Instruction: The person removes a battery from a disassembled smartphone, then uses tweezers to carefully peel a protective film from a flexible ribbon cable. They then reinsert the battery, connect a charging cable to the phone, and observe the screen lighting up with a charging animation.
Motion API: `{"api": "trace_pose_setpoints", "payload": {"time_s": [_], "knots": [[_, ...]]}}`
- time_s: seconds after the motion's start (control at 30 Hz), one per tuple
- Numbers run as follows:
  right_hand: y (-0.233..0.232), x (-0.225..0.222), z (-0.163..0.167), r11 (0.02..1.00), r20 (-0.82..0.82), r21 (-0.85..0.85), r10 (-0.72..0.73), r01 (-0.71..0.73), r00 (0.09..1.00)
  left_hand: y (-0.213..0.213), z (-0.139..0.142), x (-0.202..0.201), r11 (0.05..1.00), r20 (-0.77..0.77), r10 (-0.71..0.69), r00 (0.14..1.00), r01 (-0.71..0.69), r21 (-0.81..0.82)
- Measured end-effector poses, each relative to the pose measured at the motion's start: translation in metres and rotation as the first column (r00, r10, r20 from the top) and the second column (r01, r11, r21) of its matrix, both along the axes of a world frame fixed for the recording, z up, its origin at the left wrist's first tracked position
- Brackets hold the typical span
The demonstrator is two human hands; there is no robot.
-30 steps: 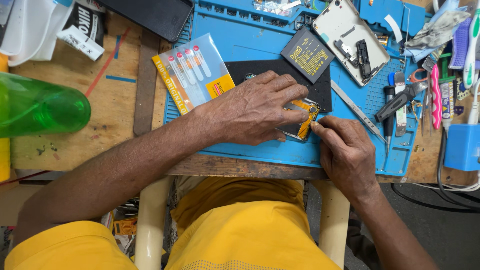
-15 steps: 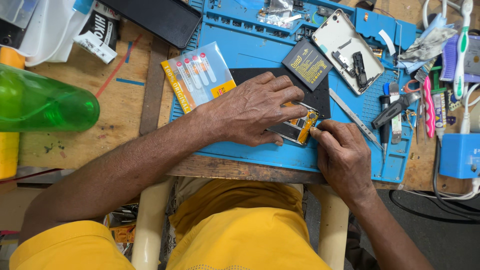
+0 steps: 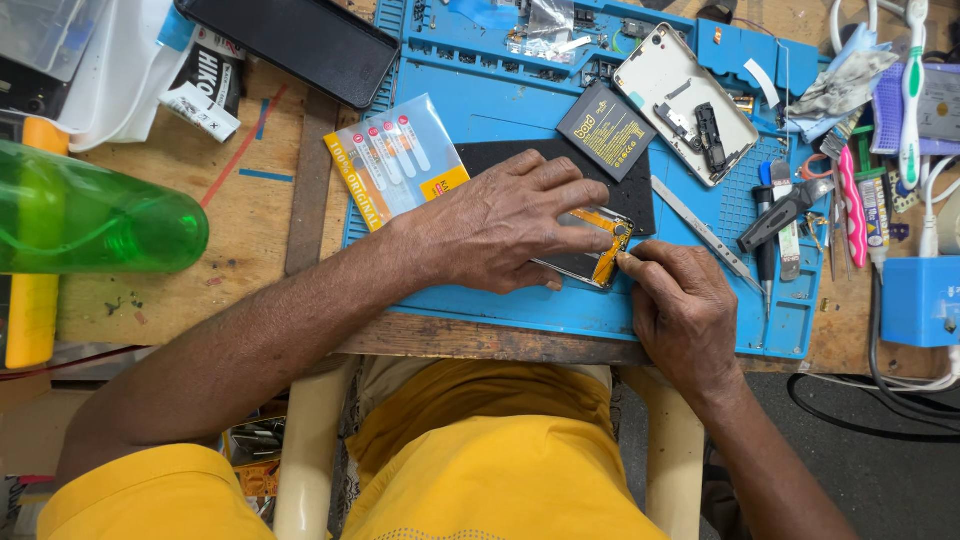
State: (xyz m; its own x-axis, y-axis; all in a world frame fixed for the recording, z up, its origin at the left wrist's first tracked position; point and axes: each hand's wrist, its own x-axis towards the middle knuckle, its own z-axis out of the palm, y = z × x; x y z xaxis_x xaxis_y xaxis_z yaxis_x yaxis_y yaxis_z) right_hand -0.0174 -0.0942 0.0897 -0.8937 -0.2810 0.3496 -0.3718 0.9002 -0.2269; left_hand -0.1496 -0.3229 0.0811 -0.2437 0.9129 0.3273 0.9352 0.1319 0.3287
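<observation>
Head view, far left: a green bottle point(image 3: 95, 215) lies on its side on the wooden bench, away from the work.
Packet: a clear blister pack point(image 3: 395, 160) rests on the blue mat point(image 3: 500, 110), just beside the wrist.
Left hand point(image 3: 500, 230): fingers spread flat, pressing down the opened phone point(image 3: 590, 255) at the mat's front.
Right hand point(image 3: 685, 305): fingertips pinched together at the phone's right edge by an orange strip; I cannot tell whether they hold a tool.
Right side: battery point(image 3: 607, 130), white back cover point(image 3: 685, 100) and tweezers point(image 3: 705, 235) lie apart.
Progress: phone appears stripped and still open; reassembly looks undone.
Change: both hands stay on the phone as before; only the camera has shifted slightly.
</observation>
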Motion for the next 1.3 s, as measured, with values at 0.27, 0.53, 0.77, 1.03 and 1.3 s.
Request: {"api": "trace_pose_setpoints", "payload": {"time_s": [0.27,0.53,0.77,1.03,1.3], "knots": [[-0.001,0.0,0.001,1.0,0.006,-0.017,-0.012,0.012,1.0,0.002,0.001,0.008,0.999,-0.088,0.026,0.996,-0.029,-0.03],[0.0,-0.001,0.0,1.0,0.008,-0.023,-0.008,0.008,1.0,0.004,-0.002,0.009,0.998,-0.113,0.038,0.993,-0.042,-0.036],[0.0,-0.001,0.001,0.999,0.008,-0.031,-0.015,0.015,1.0,0.006,-0.006,0.008,0.998,-0.092,0.052,0.994,-0.055,-0.029],[0.0,0.0,0.001,0.999,0.014,-0.03,-0.012,0.012,1.0,0.009,-0.008,0.01,0.997,-0.124,0.071,0.99,-0.075,-0.025],[0.0,0.0,0.001,0.999,0.003,-0.034,-0.005,0.005,1.0,0.011,-0.012,0.01,0.99,-0.072,0.121,0.99,-0.126,-0.066]]}}
